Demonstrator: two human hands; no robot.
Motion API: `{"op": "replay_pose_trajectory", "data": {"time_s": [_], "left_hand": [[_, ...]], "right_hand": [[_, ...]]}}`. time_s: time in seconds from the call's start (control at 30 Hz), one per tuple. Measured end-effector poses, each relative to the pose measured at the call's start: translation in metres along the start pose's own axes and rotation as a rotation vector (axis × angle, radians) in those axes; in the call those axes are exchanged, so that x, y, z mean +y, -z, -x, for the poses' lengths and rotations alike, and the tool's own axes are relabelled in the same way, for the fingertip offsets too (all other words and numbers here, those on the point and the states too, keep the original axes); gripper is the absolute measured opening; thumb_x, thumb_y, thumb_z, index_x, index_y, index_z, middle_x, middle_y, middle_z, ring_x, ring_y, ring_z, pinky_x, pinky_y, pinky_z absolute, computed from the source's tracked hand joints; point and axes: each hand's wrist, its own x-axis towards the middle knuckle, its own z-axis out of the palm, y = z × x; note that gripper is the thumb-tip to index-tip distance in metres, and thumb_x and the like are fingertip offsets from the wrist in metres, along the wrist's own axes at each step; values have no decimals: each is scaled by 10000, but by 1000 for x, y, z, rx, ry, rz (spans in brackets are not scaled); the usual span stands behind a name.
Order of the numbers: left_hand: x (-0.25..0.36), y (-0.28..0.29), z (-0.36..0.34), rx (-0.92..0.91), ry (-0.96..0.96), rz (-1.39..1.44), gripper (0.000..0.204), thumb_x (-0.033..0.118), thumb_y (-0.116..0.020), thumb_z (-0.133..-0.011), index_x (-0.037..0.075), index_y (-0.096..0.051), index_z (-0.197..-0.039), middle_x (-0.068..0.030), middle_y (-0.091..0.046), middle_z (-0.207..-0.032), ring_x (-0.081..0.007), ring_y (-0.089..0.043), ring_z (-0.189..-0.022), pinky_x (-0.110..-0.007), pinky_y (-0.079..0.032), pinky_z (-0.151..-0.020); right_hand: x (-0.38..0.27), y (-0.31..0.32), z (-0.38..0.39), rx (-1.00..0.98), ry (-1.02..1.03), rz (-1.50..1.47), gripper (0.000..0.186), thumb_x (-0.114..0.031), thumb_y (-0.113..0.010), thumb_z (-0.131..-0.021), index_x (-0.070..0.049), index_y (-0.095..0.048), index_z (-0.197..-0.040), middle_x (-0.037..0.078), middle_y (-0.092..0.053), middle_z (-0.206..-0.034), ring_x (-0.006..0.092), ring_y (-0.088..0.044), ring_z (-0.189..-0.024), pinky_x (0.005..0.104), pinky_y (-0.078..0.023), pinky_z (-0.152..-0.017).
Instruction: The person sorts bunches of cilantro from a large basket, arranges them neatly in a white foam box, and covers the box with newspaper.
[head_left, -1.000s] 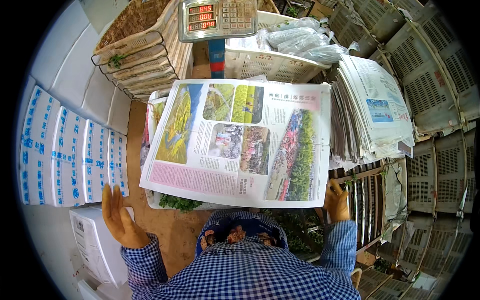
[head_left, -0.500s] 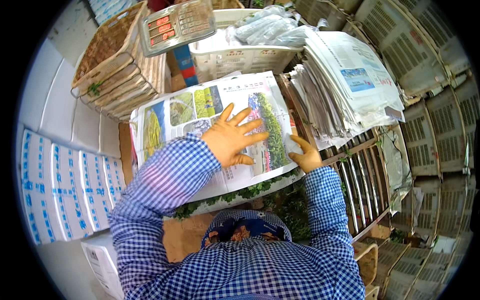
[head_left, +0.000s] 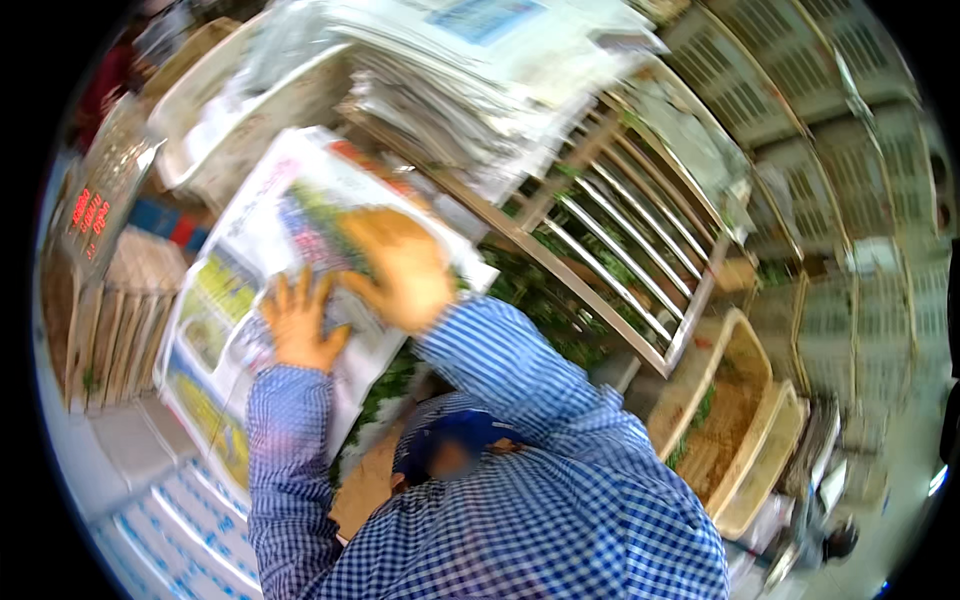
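A printed newspaper sheet (head_left: pixel 222 290) with colour photos lies over a bundle of leafy greens (head_left: pixel 385 392) that shows along its near edge. My left hand (head_left: pixel 300 322) rests flat on the sheet with its fingers spread. Beside it, my right hand (head_left: pixel 402 268) is over the far right part of the sheet, blurred by motion. Its fingers look stretched out and the thumb stands apart. Neither hand appears to hold anything.
A scale with a lit red display (head_left: pixel 95 210) stands at the left. Beyond the sheet are a white plastic crate (head_left: pixel 185 150) and a newspaper stack (head_left: pixel 480 75). A metal rack (head_left: pixel 610 265) and a tan basket (head_left: pixel 720 430) lie right. A person (head_left: pixel 838 540) shows at lower right.
The view has swung right, so the scene appears turned. My right hand has moved from the sheet's right edge onto its printed face. My left hand stays spread on the paper.
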Motion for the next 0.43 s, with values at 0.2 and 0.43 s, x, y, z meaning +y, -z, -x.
{"op": "replay_pose_trajectory", "data": {"time_s": [0.2,0.43], "left_hand": [[-1,-34,-11,76,-118,-21,832,270,-748,-788,226,-395,-1541,-100,-290,-1639,-423,-173,-1516,-639,-95,-1202],[8,-13,-19,-66,-7,-238,903,251,-751,-796,218,-314,-1586,-132,-234,-1657,-444,-168,-1514,-626,-110,-1204]], "right_hand": [[92,-50,30,-78,-161,-282,638,-282,-746,-840,-31,-539,-1388,215,-554,-1389,381,-493,-1310,447,-377,-1128],[99,44,142,0,-159,-516,541,-121,-725,-844,-14,-582,-1354,263,-609,-1315,386,-576,-1261,441,-420,-1109]]}}
